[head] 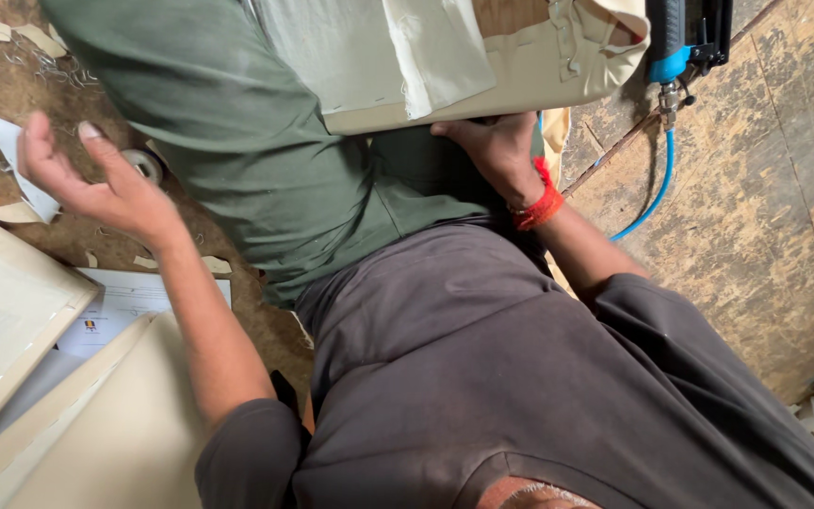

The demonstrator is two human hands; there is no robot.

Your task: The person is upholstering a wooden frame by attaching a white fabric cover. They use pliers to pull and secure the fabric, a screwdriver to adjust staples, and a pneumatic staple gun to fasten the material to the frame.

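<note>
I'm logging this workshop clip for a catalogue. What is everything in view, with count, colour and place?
Upholstered panel: one, cream fabric, top centre, resting on the lap.
Air tool: one, black and blue, top right.
Air hose: one, blue, running from the tool across the floor.
Wooden floor: brown, worn, right side.
Fabric scraps: several, white and cream, upper left.
Tape roll: one, pale, behind the left hand.
Framed panels: two, cream, lower left.
Printed sheet: one, white, between the panels.
Wrist thread: red, right wrist.
Left hand: open, raised, holding nothing.
Right hand: under the upholstered panel's edge.
</note>
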